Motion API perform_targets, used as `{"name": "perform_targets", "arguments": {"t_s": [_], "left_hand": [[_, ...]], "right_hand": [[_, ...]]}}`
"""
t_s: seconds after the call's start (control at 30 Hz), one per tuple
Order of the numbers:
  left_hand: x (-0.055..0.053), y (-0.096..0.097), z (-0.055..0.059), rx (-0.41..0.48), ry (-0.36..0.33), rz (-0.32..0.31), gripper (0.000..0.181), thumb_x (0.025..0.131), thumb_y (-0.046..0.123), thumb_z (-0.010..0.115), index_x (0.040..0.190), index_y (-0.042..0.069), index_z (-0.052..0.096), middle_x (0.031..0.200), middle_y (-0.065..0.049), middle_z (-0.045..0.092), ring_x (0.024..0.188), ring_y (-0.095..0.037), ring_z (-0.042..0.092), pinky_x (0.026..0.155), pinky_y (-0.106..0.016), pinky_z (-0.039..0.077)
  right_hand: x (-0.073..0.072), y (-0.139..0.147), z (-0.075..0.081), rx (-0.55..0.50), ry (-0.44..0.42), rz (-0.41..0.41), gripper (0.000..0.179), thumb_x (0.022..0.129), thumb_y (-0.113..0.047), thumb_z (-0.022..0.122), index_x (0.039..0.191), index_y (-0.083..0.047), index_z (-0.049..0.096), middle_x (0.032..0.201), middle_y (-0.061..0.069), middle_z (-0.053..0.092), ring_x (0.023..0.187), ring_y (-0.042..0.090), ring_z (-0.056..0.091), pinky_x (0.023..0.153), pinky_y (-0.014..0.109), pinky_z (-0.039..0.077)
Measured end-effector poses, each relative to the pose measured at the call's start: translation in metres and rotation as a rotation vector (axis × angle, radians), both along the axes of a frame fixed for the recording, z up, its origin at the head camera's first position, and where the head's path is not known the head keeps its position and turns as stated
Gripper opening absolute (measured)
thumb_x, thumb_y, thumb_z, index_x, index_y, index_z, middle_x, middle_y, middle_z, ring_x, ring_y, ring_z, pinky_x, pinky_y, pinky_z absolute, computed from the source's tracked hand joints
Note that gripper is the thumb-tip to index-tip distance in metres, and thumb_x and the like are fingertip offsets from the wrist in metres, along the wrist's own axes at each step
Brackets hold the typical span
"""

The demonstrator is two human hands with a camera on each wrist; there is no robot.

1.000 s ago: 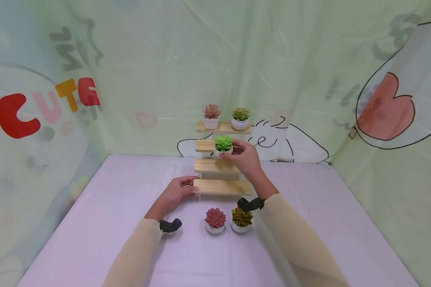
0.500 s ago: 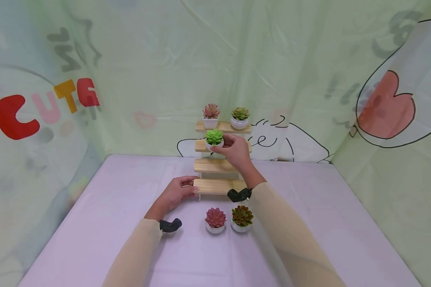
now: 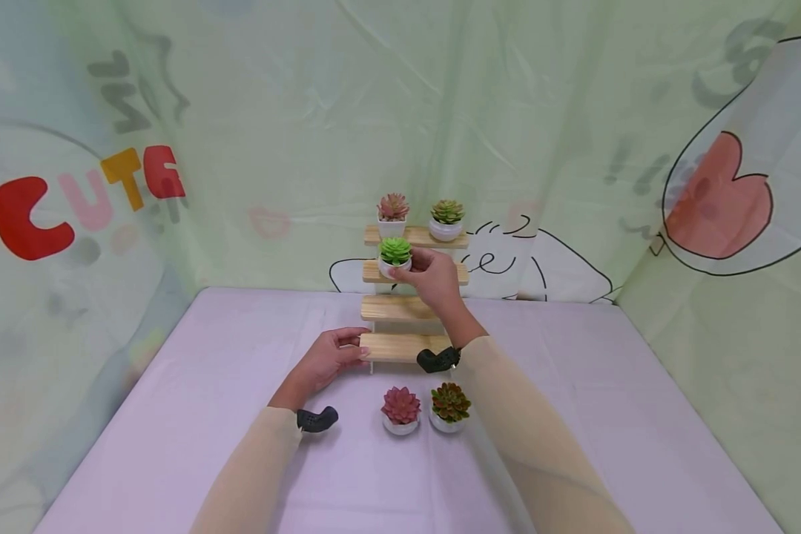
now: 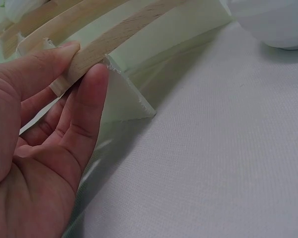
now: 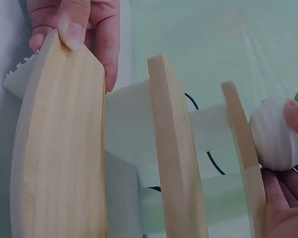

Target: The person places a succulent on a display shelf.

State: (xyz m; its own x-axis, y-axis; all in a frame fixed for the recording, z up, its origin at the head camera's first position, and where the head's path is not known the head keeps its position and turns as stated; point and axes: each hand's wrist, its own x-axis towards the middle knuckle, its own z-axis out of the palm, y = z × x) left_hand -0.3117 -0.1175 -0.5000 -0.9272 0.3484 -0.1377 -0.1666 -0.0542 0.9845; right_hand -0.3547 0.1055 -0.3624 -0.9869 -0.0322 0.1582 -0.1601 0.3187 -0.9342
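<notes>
A tiered wooden shelf [image 3: 400, 347] stands mid-table, its light planks on pale supports. At the left end of its lowest plank, my left hand [image 3: 330, 357] pinches the wood, thumb on top and fingers below, as the left wrist view shows. My right hand [image 3: 434, 278] grips the white pot of a bright green succulent [image 3: 395, 252] at the left part of the second plank from the top. In the right wrist view the ribbed white pot [image 5: 275, 135] sits right at that plank, between thumb [image 5: 297, 119] and fingers.
On the top plank stand a pink succulent [image 3: 392, 215] in a square pot and a green succulent [image 3: 446, 220] in a round one. A red succulent [image 3: 400, 409] and a reddish-green succulent [image 3: 449, 406] stand on the table before the shelf.
My right hand has carried the bright green succulent left and slightly up, to the left part of the second plank from the top. My left hand stays on the lowest plank.
</notes>
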Motion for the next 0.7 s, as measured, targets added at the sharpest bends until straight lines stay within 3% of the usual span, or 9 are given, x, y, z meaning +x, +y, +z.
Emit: {"name": "perform_targets", "arguments": {"t_s": [0.4, 0.7], "left_hand": [[0.000, 0.001, 0.000, 0.007, -0.004, 0.004, 0.052, 0.093, -0.001, 0.070, 0.143, 0.000, 0.056, 0.119, -0.013, 0.060, 0.100, -0.017, 0.067, 0.084, -0.027, 0.063], [-0.001, 0.001, -0.001, 0.000, 0.012, 0.003, 0.051, 0.093, -0.002, 0.070, 0.142, -0.001, 0.056, 0.117, -0.012, 0.060, 0.098, -0.017, 0.067, 0.082, -0.027, 0.063]], "right_hand": [[0.003, 0.000, -0.002, 0.076, 0.009, 0.027, 0.061, 0.088, -0.030, 0.082, 0.142, -0.010, 0.061, 0.139, 0.011, 0.066, 0.127, 0.022, 0.065, 0.104, 0.037, 0.057], [0.025, 0.023, -0.011, -0.032, 0.042, 0.030, 0.060, 0.088, -0.027, 0.082, 0.139, -0.002, 0.061, 0.140, 0.017, 0.064, 0.127, 0.027, 0.064, 0.106, 0.038, 0.055]]}}
